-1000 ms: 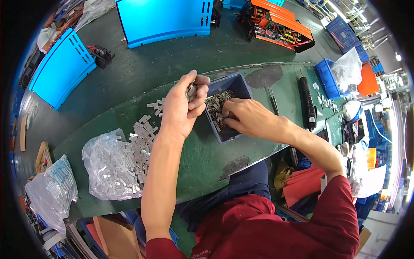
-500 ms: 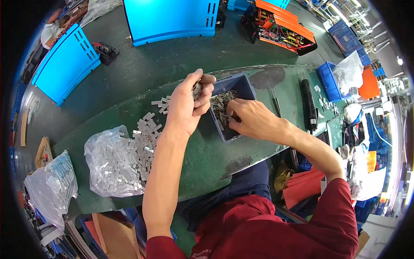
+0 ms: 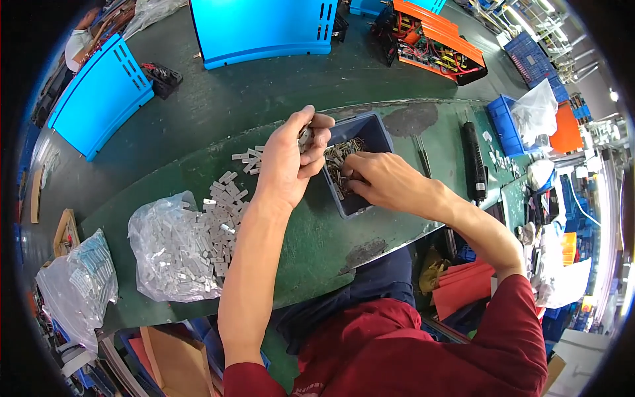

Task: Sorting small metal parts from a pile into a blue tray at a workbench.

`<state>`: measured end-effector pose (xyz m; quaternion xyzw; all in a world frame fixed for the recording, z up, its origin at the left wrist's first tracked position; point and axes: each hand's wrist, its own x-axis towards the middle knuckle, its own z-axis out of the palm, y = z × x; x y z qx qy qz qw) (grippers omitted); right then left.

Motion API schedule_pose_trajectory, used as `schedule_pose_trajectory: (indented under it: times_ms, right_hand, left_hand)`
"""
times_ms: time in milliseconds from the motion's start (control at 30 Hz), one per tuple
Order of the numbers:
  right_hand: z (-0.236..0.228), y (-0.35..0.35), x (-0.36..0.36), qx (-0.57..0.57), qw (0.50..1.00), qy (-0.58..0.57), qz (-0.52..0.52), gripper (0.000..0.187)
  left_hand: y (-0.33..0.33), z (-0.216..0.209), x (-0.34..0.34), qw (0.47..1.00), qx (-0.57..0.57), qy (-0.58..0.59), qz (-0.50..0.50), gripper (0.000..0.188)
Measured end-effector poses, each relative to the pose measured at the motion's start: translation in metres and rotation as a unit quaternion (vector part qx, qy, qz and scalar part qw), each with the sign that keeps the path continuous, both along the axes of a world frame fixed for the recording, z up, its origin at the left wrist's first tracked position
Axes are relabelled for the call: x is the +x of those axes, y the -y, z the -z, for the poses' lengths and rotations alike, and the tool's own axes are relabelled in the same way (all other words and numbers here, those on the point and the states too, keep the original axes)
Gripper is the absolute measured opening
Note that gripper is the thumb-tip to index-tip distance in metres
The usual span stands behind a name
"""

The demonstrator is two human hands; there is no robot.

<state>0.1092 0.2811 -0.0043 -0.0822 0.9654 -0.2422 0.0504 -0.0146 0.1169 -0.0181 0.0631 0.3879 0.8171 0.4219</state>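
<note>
A: Take the bin (image 3: 376, 134) as the landmark. What lies nearest the wearer?
B: The clear bag (image 3: 169, 255), well left of the bin and a bit nearer, full of small metal plates. Loose plates (image 3: 225, 208) spread between bag and bin.
A: And the hands?
B: The right hand (image 3: 390, 182) dips into the bin, fingertips among the screws (image 3: 346, 149); whether it pinches one, I can't tell. The left hand (image 3: 284, 159), at the bin's left edge, is curled around some small metal pieces (image 3: 305, 137).
A: How far along, would you judge?
B: Early or midway, I'd guess: plenty of plates and screws remain, and I can make out no finished batch.
A: Farther out?
B: Right of the bin, a black electric screwdriver (image 3: 473, 162) lies unheld; beyond the bin stands a blue panel (image 3: 264, 33).
</note>
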Motion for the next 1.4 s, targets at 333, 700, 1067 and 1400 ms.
schedule_pose_trajectory:
  times_ms: [333, 700, 1067, 1400]
  right_hand:
    - [0.004, -0.006, 0.005, 0.006, 1.000, -0.024, 0.003, 0.017]
    - [-0.006, -0.010, -0.001, -0.017, 0.997, -0.070, 0.018, 0.016]
    - [-0.067, 0.017, -0.026, -0.089, 0.960, -0.248, 0.093, 0.019]
    - [-0.008, 0.011, 0.011, 0.232, 0.970, 0.015, 0.069, 0.025]
  left_hand:
    - [0.000, -0.001, -0.002, 1.000, 0.010, -0.005, 0.004, 0.034]
    - [0.001, -0.002, -0.001, 1.000, 0.000, -0.012, -0.002, 0.035]
    - [-0.001, -0.005, 0.002, 0.999, 0.002, 0.046, 0.015, 0.036]
    - [-0.003, -0.004, 0.003, 0.998, 0.027, 0.047, 0.015, 0.029]
